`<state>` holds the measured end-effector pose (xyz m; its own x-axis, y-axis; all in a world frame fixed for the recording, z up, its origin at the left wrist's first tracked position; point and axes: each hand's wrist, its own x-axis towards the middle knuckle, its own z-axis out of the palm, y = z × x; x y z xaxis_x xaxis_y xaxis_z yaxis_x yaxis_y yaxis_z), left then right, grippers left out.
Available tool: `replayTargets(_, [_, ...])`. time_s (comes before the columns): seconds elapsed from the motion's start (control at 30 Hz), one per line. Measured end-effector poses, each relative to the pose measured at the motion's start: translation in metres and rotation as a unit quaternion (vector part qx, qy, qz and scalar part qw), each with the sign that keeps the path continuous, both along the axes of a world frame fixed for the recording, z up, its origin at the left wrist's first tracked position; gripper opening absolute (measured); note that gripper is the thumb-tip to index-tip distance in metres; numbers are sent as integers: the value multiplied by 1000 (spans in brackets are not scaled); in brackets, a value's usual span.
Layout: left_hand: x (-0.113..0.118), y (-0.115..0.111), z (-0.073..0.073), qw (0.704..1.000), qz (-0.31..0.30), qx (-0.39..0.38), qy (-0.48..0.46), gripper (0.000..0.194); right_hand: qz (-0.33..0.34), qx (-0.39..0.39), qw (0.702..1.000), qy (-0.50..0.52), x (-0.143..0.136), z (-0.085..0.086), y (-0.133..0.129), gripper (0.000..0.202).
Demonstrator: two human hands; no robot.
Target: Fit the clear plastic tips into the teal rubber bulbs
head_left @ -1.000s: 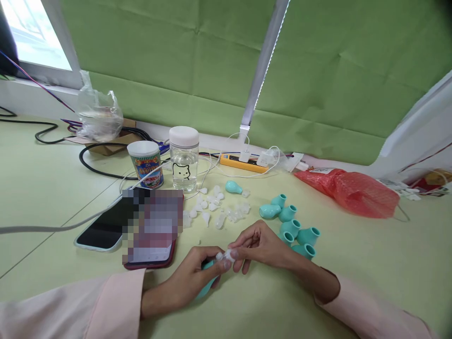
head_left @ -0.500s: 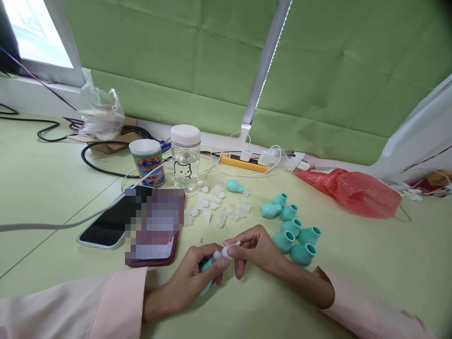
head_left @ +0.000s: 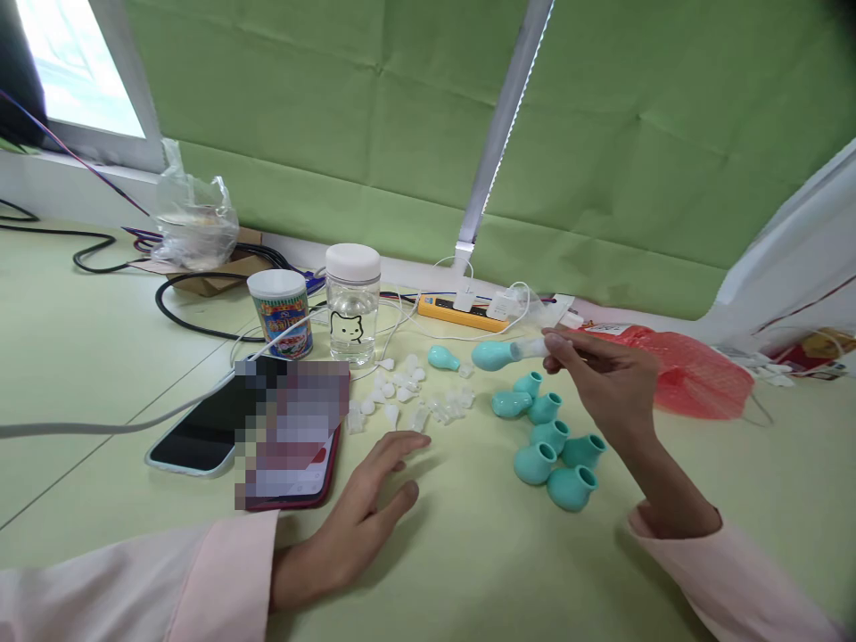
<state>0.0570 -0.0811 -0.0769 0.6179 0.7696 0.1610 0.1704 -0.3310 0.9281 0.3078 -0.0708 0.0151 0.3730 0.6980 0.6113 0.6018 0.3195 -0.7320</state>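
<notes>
A person's right hand (head_left: 605,383) pinches the tip of a glossy teal squeeze bulb (head_left: 495,356) between thumb and closed fingers, holding it out sideways to the right of a clear, white-lidded bottle (head_left: 352,308) marked with a black cat face. A translucent plastic nozzle (head_left: 528,348) joins the bulb's neck to the fingertips.

The left hand (head_left: 365,508) is open and holds nothing, its fingers loosely spread, on the near side of the bottle; whether it touches the pale yellow-green tabletop (head_left: 461,571) cannot be told.

Just nearer than the bottle lie small white and translucent plastic pieces (head_left: 451,408), scattered loosely. To its right rests a second teal bulb (head_left: 441,358) with a clear tip beside it; farther right and nearer the person sit seven tipless teal bulbs (head_left: 535,464), most showing wide necks.

A colourful paper cup (head_left: 281,321) stands close to the bottle's left, with a red-cased phone (head_left: 321,481) in front, its screen blurred. Right of the bottle are an orange power strip (head_left: 461,314) and, well apart, a red plastic bag (head_left: 702,374).
</notes>
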Motion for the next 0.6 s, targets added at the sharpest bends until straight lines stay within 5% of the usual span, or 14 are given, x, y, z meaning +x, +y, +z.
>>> replayTargets(0.27, [3,1,-3,936,-47,291,193,50,-27,-202,956,-212,44,-25,37,31])
replayTargets(0.6, [3,4,-15,887,-60,345,303,57,-70,-229,925,-296,44,-40,45,34])
